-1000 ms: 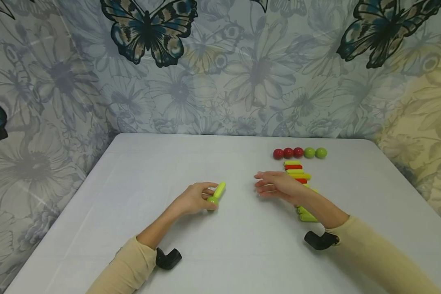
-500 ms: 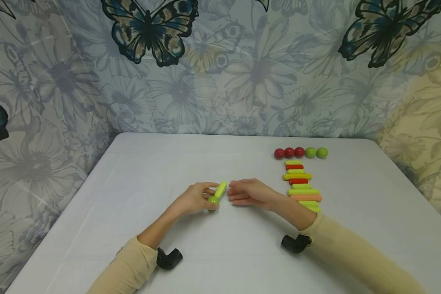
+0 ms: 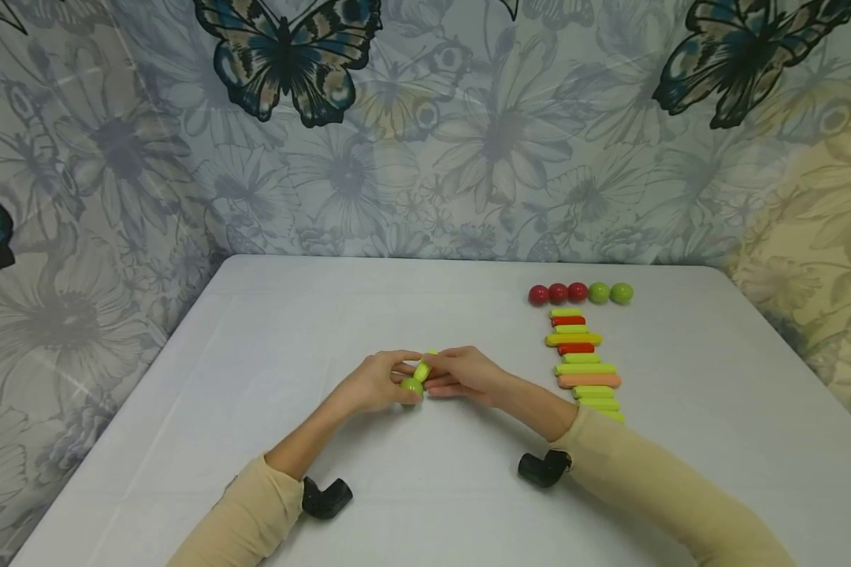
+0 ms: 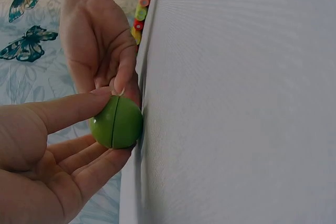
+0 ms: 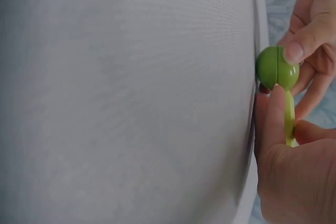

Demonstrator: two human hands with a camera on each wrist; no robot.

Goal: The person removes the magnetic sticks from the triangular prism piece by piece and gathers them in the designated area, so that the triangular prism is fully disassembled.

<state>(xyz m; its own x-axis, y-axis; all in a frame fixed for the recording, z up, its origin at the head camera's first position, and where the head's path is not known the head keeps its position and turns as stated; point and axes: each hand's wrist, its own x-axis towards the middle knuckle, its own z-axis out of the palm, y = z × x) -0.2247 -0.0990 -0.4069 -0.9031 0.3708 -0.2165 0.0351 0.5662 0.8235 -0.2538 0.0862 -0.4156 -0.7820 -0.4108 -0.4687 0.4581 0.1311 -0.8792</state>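
Observation:
Between my thumb and fingers, my left hand (image 3: pixel 369 386) pinches a glossy green ball (image 3: pixel 412 387) with a seam around its middle, seen close up in both wrist views. A short yellow-green stick (image 5: pixel 289 116) extends from the ball, slanting away from me in the head view. My right hand (image 3: pixel 471 374) has come in from the right and pinches this stick between thumb and fingers, one fingertip right at the ball in the right wrist view. Part of the stick is hidden behind the right hand's fingers. Both hands are low over the white table (image 3: pixel 291 315).
To the right lies a column of sticks in yellow-green, red, yellow (image 3: pixel 573 340) and orange (image 3: pixel 589 381). Beyond it is a row of red balls (image 3: pixel 557 294) and green balls (image 3: pixel 610 293). Each wrist carries a black camera mount (image 3: pixel 328 499). A butterfly-patterned cloth hangs behind the table.
My right hand has moved left from the stick column to the yellow-green stick and closed its fingers on it. My left hand has stayed in place with the green ball.

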